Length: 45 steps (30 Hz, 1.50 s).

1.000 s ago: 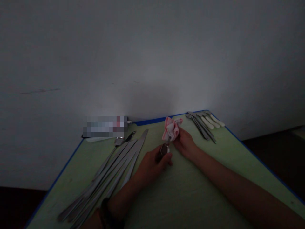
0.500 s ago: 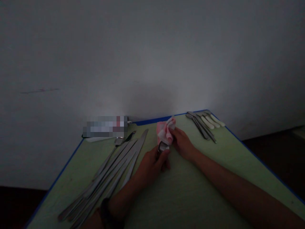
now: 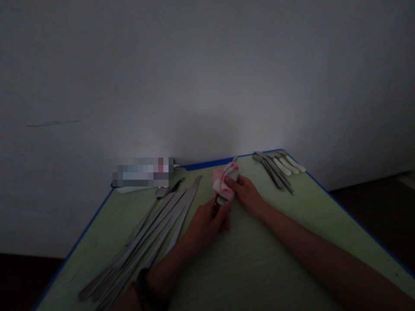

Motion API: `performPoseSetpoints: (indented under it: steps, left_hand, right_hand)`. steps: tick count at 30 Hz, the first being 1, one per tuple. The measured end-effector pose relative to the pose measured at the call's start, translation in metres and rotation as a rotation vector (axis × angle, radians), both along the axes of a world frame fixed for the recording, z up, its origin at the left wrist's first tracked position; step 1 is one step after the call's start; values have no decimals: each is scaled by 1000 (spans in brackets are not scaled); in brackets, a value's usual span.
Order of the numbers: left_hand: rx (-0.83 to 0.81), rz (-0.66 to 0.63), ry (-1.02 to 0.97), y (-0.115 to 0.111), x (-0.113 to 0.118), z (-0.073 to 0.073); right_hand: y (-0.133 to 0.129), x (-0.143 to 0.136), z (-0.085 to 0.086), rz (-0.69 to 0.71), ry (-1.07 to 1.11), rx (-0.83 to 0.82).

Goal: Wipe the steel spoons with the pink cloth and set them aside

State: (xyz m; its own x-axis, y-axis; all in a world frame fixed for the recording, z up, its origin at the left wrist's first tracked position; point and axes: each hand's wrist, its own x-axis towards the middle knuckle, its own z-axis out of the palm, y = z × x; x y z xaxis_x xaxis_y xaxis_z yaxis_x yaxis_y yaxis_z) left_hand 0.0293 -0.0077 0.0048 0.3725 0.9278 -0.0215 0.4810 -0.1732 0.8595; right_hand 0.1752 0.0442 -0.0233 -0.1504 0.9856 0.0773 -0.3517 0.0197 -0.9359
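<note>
At the middle of the table, my left hand (image 3: 209, 220) is closed round the near end of a metal utensil (image 3: 221, 200). That end is curved like a spoon's bowl, but fingers and cloth cover most of the piece. A narrow grey tip shows beyond the cloth at the far side. My right hand (image 3: 248, 194) pinches a crumpled pink-and-white cloth (image 3: 223, 181) around the utensil, thumb on top. Left of my left hand lies a fan of several long table knives (image 3: 171, 216), with a spoon (image 3: 161, 191) at their far end.
Several metal utensils (image 3: 272, 172) and white-handled pieces (image 3: 284, 165) lie at the table's back right. A blurred-out package (image 3: 142, 173) rests at the back left. The green table (image 3: 275, 268) has a blue edge and stands against a pale wall (image 3: 207, 77).
My right thumb and fingers have shifted over the cloth, pressing it flatter round the utensil. The utensil's far tip now shows beyond the cloth. My left hand has hardly moved.
</note>
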Motion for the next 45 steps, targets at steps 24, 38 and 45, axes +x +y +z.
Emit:
performPoseSetpoints:
  steps: [24, 38, 45]
  left_hand:
    - [-27, 113, -17, 1, -1, -4]
    - [24, 129, 68, 3, -2, -2]
    - [170, 49, 152, -5, -5, -5]
  right_hand:
    - [-2, 8, -1, 216, -71, 8]
    - [6, 1, -9, -77, 170, -26]
    - [26, 7, -12, -299, 544, -177]
